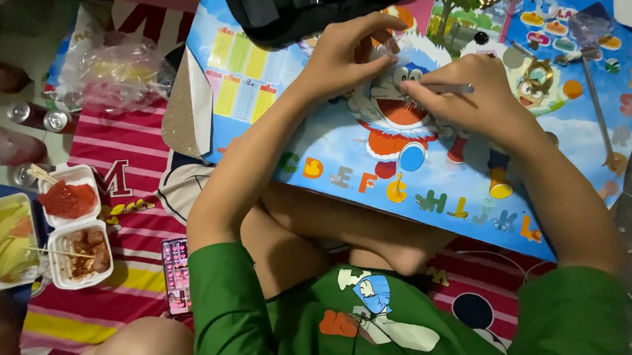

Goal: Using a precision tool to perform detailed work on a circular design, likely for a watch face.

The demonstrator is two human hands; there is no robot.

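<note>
Head view shows the left hand (341,55) pressed flat, fingers spread, steadying the board (313,137) on the lap, while the right hand (472,98), grip clamped on a pen (448,88), works its cartoon picture.

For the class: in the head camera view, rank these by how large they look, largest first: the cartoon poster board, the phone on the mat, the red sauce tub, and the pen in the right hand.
1. Cartoon poster board
2. Red sauce tub and phone look alike in size; not ranked.
3. Pen, partly hidden by the right hand, so unsure.
</note>
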